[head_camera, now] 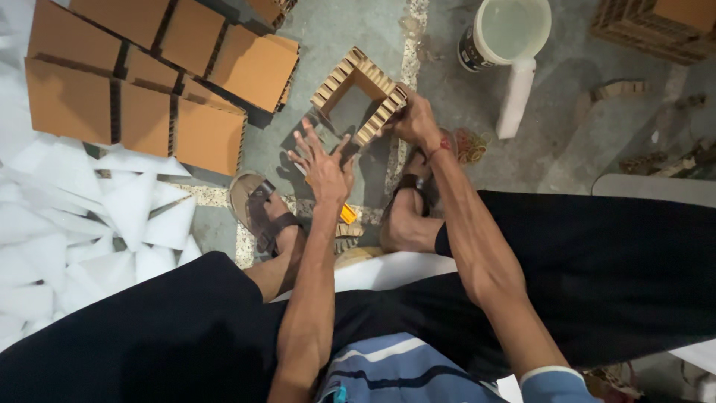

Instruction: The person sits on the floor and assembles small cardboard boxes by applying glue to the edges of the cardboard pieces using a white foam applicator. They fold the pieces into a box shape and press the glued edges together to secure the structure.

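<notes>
here, nearest the camera, both forearms run up from the lap over dark trousers, feet in brown sandals point(262, 216) on the grey concrete floor point(350, 37). left hand point(322, 166) is flat and palm down, fingers spread apart and pointing up-left, holding nothing; its fingertips sit just below the lower-left corner of the cardboard frame point(360, 94), near it, can't tell if they touch. right hand point(412, 119) is clamped on the frame's right corner, fingers curled over the honeycomb edge, wrist bent left, a red thread band on the wrist.

the frame is a square ring of thick honeycomb cardboard, open in the middle, turned like a diamond so one corner points away from the person. all sides look alike, so no clear long axis. it hangs just above the floor beyond both feet.

left of the frame lie flat brown cardboard panels point(142, 82) in a loose stack, and below those a heap of white foam pieces point(89, 224). right of the frame and further off stands a white bucket point(507, 33) with a white foam strip point(516, 97) leaning at it. far right of the frame, more honeycomb cardboard blocks point(656, 26).
</notes>
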